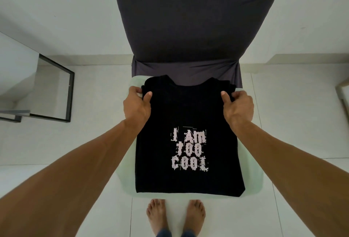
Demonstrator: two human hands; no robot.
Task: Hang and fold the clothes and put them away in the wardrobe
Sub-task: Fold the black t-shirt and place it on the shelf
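Now the black T-shirt lies flat on the pale green seat, print upward. Left hand and right hand each pinch a shoulder corner at its far end, thumbs on top.

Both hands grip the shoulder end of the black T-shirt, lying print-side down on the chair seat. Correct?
No: the head view shows the print facing up. The left hand and right hand do grip the black T-shirt at its shoulders, on the chair seat.
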